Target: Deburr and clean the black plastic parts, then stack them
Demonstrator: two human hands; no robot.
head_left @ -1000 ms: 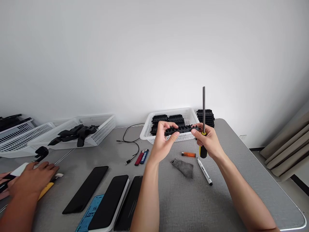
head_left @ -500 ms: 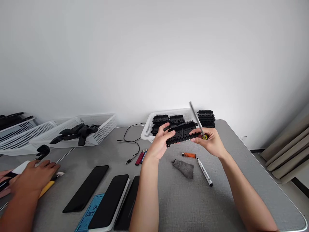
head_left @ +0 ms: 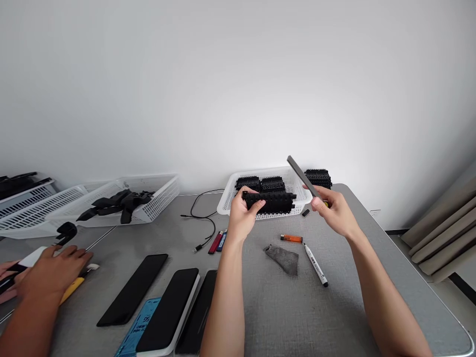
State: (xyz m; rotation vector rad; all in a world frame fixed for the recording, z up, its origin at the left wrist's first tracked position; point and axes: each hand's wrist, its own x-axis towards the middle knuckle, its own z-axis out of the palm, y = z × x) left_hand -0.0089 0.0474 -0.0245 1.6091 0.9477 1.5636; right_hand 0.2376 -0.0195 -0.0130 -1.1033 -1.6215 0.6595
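In my left hand (head_left: 242, 214) is a black plastic part (head_left: 277, 202) with toothed edges, its narrow ribbed side turned toward me. The thumb presses on its front, and the part hangs in front of the white basket. My right hand (head_left: 332, 210), to the right and apart from the part, is closed around a flat grey metal file (head_left: 302, 174). The file's blade points up and to the left; only a bit of its yellow handle shows. Similar black parts (head_left: 272, 184) lie in the white basket (head_left: 226, 196), and more are stacked (head_left: 319, 177) beside it.
Below my hands lie an orange lighter (head_left: 291, 238), a grey cloth (head_left: 283, 259) and a white marker (head_left: 315, 265). Phones (head_left: 168, 310) lie at the front left. Another person's hand (head_left: 52, 275) works at the far left, near baskets (head_left: 158, 201) of black parts. A black cable (head_left: 203, 215) curls midway.
My right hand with the file has moved right, off the black part. My left hand has tilted the part so its narrow side faces me. A small black piece now shows beside the basket.
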